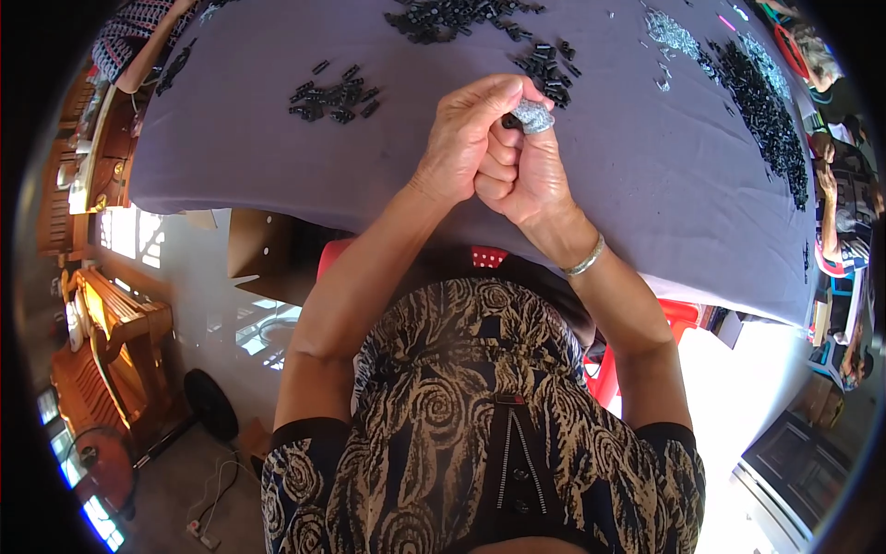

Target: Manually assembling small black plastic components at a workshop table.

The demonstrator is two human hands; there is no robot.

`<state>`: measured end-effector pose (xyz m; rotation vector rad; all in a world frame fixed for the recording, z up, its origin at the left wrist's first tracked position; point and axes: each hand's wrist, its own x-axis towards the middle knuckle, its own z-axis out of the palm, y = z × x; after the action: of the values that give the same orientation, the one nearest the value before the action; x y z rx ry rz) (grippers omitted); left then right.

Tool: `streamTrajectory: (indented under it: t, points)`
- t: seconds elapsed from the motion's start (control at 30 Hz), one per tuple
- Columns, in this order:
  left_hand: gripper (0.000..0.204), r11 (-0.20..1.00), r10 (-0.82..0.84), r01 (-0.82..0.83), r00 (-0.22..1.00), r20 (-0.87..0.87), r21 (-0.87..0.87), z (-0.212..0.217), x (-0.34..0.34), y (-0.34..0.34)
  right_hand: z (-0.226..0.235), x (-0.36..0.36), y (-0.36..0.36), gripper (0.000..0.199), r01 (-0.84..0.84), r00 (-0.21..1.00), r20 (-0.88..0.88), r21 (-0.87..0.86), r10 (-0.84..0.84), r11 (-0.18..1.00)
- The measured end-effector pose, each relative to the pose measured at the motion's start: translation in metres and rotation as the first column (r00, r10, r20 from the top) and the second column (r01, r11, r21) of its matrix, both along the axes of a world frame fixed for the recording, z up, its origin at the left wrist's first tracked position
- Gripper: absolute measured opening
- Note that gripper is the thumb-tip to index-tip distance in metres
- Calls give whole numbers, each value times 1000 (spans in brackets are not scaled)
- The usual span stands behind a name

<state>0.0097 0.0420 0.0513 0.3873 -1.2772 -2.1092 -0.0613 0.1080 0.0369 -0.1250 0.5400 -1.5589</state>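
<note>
Above the near part of the cloth, my left hand [464, 138] and my right hand [535, 185] are pressed together, both with curled fingers. Between them shows the dark end of a small black piece [510, 121]; the rest of it is hidden by the fingers. A silver-grey wrap [532, 116] covers the tip of my right thumb, and my left fingertips lie against it. Just beyond the hands is a pile of small black cylindrical pieces [546, 72]. Farther left, a looser group of similar black pieces [334, 94] lies on the cloth.
A grey-purple cloth [277, 171] covers the table. At the far side lies a larger black heap [452, 17]. To the right are a long black heap [761, 115] and shiny silver bits [672, 35]. Other people sit at the left and right edges. A red stool [678, 319] stands below.
</note>
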Motion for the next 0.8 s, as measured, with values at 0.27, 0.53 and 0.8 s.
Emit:
streamTrajectory:
  t: [0.27,0.53,0.8]
  points:
    - [17,994,79,-86,990,113,64,8,14,13,-4,-9,1,38,-39,998,49,-13,40,999]
    - [12,739,421,-303,905,62,-602,-12,40,0,5,4,2,44,-101,971,-202,130,127,986]
    - [17,460,714,-377,695,84,-804,-10,108,-79,4,-3,1,44,-111,975,-200,-61,97,992]
